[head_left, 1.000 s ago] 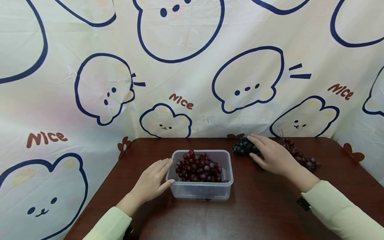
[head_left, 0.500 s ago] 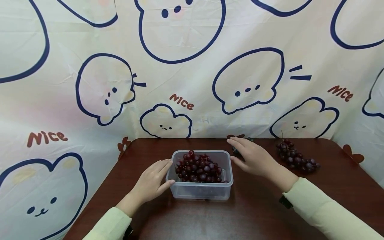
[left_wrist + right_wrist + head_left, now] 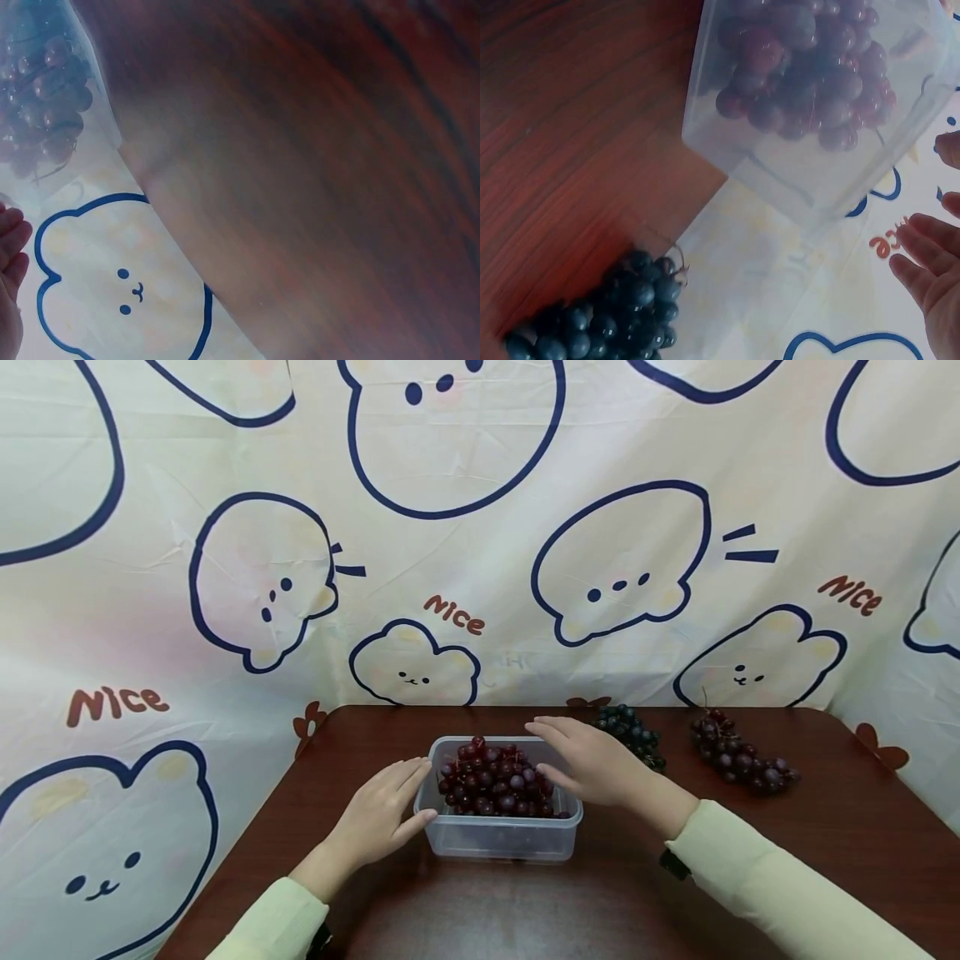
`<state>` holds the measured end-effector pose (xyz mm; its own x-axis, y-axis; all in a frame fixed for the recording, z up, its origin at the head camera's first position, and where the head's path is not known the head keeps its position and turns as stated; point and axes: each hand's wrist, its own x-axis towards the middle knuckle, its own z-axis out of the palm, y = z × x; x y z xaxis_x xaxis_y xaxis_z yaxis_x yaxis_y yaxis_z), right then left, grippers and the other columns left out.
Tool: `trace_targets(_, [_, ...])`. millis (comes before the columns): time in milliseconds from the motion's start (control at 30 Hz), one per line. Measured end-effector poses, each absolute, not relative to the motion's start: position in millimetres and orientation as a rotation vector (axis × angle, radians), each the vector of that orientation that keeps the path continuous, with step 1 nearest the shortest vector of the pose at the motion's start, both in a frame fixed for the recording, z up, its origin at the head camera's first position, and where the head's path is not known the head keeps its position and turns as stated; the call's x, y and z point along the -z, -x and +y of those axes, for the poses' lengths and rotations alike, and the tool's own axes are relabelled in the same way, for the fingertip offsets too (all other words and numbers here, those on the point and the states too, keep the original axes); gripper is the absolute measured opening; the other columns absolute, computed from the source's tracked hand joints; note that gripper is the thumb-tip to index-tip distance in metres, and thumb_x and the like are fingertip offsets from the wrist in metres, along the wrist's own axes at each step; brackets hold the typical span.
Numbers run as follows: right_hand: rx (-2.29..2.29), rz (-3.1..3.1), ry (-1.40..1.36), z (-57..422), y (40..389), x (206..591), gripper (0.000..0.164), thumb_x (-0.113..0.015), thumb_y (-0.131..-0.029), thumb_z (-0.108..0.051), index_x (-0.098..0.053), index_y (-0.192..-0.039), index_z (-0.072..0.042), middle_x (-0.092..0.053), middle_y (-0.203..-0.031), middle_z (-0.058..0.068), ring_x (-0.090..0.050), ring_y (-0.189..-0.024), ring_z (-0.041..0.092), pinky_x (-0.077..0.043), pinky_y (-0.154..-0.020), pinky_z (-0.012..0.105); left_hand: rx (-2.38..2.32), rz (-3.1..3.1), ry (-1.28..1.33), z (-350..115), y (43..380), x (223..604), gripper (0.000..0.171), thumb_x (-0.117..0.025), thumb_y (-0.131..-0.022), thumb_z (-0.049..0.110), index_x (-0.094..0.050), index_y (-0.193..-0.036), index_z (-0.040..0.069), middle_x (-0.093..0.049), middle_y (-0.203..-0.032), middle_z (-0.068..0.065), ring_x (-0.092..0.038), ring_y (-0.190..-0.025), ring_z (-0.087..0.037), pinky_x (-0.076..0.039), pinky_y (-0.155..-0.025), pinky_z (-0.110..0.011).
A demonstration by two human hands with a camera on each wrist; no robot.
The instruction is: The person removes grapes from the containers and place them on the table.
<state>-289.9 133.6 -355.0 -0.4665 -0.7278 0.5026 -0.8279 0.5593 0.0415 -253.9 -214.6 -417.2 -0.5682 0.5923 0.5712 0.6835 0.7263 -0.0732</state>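
A clear plastic box holds a bunch of red grapes in the head view. My left hand rests at the box's left rim, fingers straight and thumb near the front corner. Over the right rim, my right hand hovers with fingers extended and nothing held. The right wrist view shows this hand beside the box. Only the fingers of the left hand appear in the left wrist view, below the grapes seen through the box wall.
Behind the right hand lies a bunch of dark blue-black grapes. Farther right on the brown table is a bunch of purple-red grapes. A cartoon-printed cloth hangs along the table's far edge.
My right hand has moved left from over the dark grapes to the box's right rim, uncovering both bunches on the table. The left hand and the box have stayed put.
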Motion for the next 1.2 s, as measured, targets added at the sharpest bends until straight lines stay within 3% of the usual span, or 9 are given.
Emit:
trace_targets(600, [-0.331,-2.581,-1.364,97,298,362,0.056,-0.064,-0.095,-0.031,-0.046,-0.142,-0.008,-0.052,-0.136,0.011,-0.052,-0.123,0.023,-0.045,-0.100,0.041,0.202,-2.359,0.968,-215,254,418,0.080,-0.025,-0.100,0.061,-0.057,-0.131,-0.005,-0.057,-0.132,-0.019,-0.054,-0.121,-0.032,-0.043,-0.101,-0.048])
trace_targets(1200, [-0.287,-2.771,-1.284,81,307,361,0.061,-0.064,-0.094,-0.040,-0.045,-0.144,-0.011,-0.053,-0.136,0.008,-0.051,-0.123,0.022,-0.044,-0.100,0.040,0.196,-2.370,0.966,-215,254,417,0.081,-0.024,-0.100,0.062,-0.057,-0.132,-0.005,-0.057,-0.132,-0.019,-0.054,-0.121,-0.032,-0.043,-0.101,-0.048])
